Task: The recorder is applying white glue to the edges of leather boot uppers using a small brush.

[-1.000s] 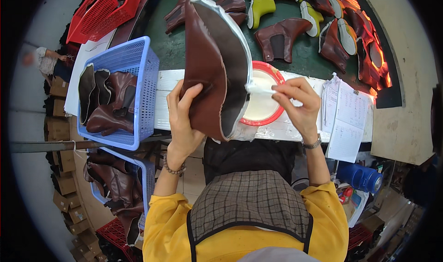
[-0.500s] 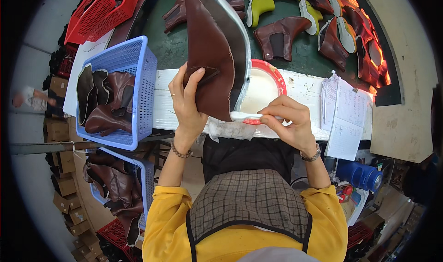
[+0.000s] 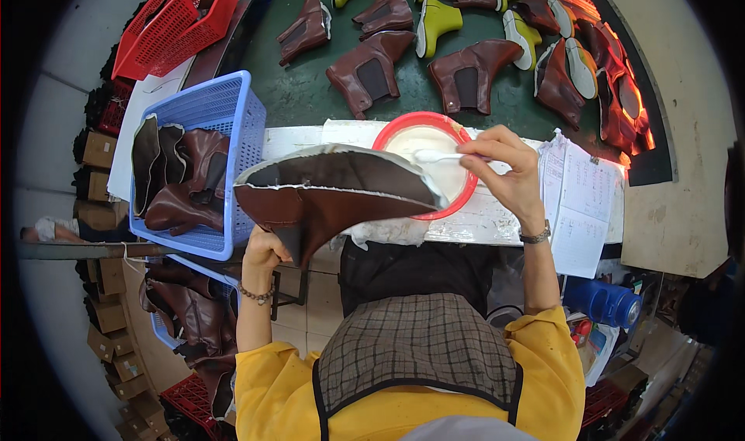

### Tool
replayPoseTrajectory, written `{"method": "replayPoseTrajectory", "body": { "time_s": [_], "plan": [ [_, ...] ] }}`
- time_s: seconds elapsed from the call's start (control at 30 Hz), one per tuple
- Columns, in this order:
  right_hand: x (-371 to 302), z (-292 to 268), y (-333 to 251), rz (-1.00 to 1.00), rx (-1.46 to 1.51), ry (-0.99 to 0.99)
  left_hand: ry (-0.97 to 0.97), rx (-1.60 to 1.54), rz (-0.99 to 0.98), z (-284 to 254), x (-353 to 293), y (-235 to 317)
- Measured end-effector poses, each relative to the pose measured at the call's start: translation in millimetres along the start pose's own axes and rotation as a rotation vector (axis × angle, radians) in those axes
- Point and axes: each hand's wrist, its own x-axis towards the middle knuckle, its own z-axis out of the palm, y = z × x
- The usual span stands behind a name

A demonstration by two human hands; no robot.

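A brown leather boot upper (image 3: pixel 330 212) is in my left hand (image 3: pixel 268 248), whose fingers are closed round its lower part. It lies tilted on its side. Its open underside, with a pale whitish edge, faces the table and partly overlaps the bowl. My right hand (image 3: pixel 508 169) pinches a slim white brush (image 3: pixel 446 158), with its tip over the red-rimmed bowl (image 3: pixel 419 118) of white glue-like paste. Whether the tip touches the paste I cannot tell.
Brown boot uppers (image 3: pixel 372 72) and yellow-green shoe lasts (image 3: pixel 437 26) stand on the green table. At left is a blue basket (image 3: pixel 244 157) of uppers; red baskets (image 3: pixel 159 33) lie beyond. Written sheets (image 3: pixel 578 200) lie right of the bowl. An orange-glowing heater (image 3: pixel 640 103) is at far right.
My left hand has lowered the boot upper to the left and turned it flatter. My right hand has moved the brush off the upper's edge, up and over the bowl.
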Motion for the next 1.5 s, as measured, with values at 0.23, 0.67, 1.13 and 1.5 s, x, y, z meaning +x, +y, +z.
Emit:
{"method": "replayPoseTrajectory", "body": {
  "time_s": [0.23, 0.67, 1.13, 1.5],
  "plan": [
    [7, -2, -11, -0.196, -0.175, -0.009, -0.062, -0.205, 0.155, -8, 5, -20],
    [28, 7, -22, -0.236, -0.046, -0.107, -0.332, 0.007, -0.102, 7, 28, -26],
    [58, 27, -35, -0.390, -0.095, -0.303, -0.510, 0.295, -0.539, 114, 39, 4],
    [-12, -4, 79, 0.453, 0.313, 0.202, 0.121, -0.161, 0.054, 57, 42, 30]
  ]
}}
